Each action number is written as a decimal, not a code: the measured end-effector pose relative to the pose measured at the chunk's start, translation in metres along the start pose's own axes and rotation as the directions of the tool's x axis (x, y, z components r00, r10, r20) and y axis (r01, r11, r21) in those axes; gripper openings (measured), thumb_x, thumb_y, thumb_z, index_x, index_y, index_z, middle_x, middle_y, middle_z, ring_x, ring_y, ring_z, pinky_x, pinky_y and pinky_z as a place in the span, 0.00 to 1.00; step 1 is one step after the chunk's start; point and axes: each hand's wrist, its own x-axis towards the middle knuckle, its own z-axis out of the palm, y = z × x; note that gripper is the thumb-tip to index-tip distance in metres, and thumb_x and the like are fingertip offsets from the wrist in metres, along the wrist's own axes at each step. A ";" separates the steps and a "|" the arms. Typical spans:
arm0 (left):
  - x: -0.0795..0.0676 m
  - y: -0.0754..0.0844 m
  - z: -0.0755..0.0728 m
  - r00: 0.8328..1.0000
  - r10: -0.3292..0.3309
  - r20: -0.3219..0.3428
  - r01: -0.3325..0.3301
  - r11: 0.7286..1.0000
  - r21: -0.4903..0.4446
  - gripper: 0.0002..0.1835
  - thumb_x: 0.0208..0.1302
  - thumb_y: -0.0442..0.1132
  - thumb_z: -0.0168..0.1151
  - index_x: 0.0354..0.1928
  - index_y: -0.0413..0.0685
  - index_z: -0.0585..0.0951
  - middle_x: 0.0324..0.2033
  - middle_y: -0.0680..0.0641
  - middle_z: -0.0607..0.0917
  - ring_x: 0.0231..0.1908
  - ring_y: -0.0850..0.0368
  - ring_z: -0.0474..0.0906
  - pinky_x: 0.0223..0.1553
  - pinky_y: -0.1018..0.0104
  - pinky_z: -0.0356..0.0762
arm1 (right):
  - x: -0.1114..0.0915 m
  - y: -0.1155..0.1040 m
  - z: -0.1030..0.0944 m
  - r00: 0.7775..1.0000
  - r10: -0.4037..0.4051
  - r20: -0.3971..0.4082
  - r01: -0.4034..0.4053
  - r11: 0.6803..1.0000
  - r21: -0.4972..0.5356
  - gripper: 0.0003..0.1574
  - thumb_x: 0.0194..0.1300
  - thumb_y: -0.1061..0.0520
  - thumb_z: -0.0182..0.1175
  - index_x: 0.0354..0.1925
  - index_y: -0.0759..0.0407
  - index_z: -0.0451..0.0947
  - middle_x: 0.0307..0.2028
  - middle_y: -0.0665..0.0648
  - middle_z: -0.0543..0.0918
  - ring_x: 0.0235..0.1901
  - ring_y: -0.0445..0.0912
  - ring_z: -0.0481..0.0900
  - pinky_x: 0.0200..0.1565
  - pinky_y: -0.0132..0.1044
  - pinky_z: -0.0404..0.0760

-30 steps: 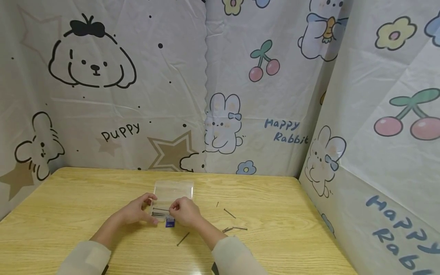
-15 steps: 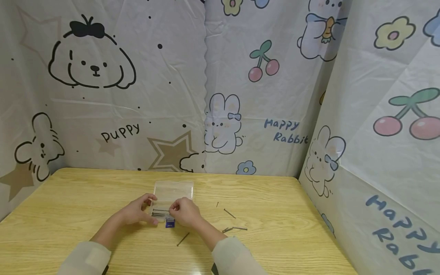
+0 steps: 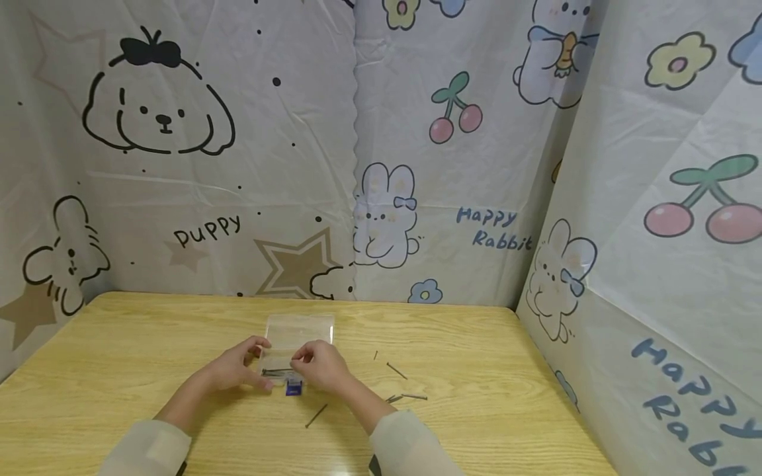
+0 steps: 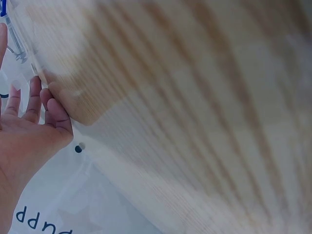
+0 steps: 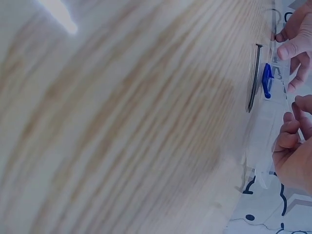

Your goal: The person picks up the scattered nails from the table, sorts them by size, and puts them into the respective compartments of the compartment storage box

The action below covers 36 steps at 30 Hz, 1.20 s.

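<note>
The left hand (image 3: 238, 368) holds the clear box (image 3: 278, 359); nails (image 3: 276, 373) lie inside; the right hand (image 3: 321, 367) bunches its fingertips above; I can't tell if they pinch one.

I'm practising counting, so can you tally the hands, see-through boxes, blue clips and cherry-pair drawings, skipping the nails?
Hands: 2 (left hand, right hand)
See-through box: 1
Blue clip: 1
Cherry-pair drawings: 2 (back cloth's cherry pair, right-side cloth's cherry pair)
Total: 6
</note>
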 end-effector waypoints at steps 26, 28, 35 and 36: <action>-0.001 0.002 0.000 1.000 -0.011 -0.004 0.011 0.999 0.031 0.43 0.37 0.47 0.73 0.56 0.45 0.61 0.52 0.36 0.65 0.54 0.36 0.61 0.48 0.47 0.64 | -0.017 0.028 -0.054 0.998 -0.048 0.036 0.050 0.997 -0.065 0.06 0.57 0.52 0.58 0.31 0.52 0.79 0.27 0.47 0.75 0.27 0.37 0.68 0.26 0.27 0.68; -0.001 0.002 0.000 1.000 -0.011 -0.003 0.011 0.999 0.034 0.43 0.37 0.47 0.73 0.56 0.45 0.61 0.52 0.36 0.65 0.54 0.37 0.62 0.48 0.47 0.64 | -0.020 0.032 -0.060 0.998 -0.046 0.046 0.050 0.995 -0.086 0.06 0.57 0.52 0.58 0.31 0.51 0.79 0.27 0.46 0.74 0.27 0.37 0.68 0.26 0.27 0.68; -0.001 0.001 0.000 1.000 -0.007 0.002 0.007 0.999 0.032 0.43 0.38 0.47 0.72 0.57 0.45 0.60 0.52 0.36 0.64 0.54 0.35 0.61 0.48 0.47 0.65 | -0.033 0.047 -0.075 0.995 -0.055 0.088 0.065 0.991 -0.117 0.06 0.56 0.53 0.59 0.31 0.53 0.79 0.26 0.47 0.73 0.28 0.37 0.67 0.27 0.28 0.68; -0.001 0.001 0.001 1.000 -0.012 0.000 0.012 1.000 0.029 0.43 0.38 0.47 0.72 0.56 0.46 0.60 0.52 0.36 0.64 0.54 0.35 0.61 0.48 0.47 0.65 | -0.035 0.049 -0.077 0.994 -0.055 0.093 0.066 0.990 -0.121 0.06 0.56 0.53 0.59 0.31 0.53 0.79 0.27 0.46 0.73 0.28 0.37 0.67 0.27 0.28 0.68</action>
